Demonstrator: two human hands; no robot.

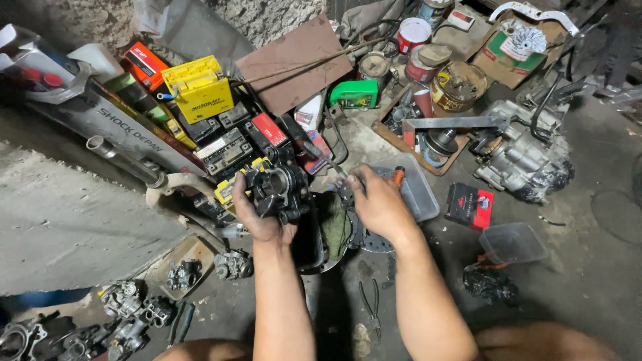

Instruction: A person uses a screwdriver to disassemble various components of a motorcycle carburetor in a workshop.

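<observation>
Gripping a black cast-metal brake caliper [277, 190] from below, the person's left hand [257, 217] has its fingers clamped round the part's underside and holds it up above the dirty concrete floor [602, 267]. The right hand [378, 200] is closed on an orange-handled screwdriver [398, 176], whose thin shaft reaches left to the caliper's upper right edge. Just under both hands lies a dark round wheel hub with a perforated brake disc [368, 241], and a green rag [336, 224] is stuffed into its middle.

Behind the right hand sits a clear rectangular plastic tub [421, 194]; what it holds cannot be made out. A second clear plastic tub [511, 242] stands well to the right, next to a small red-and-black carton [469, 205]. A shallow wooden tray [428, 144] farther back carries a metal bar and round machine parts. Beyond it, a rusty open tin [458, 85] holds metal scraps, and a red-and-white tin [413, 33] stands near the wall. A yellow box-shaped battery [198, 89] rests atop black batteries at the left. A grey engine block [521, 157] lies to the right.
</observation>
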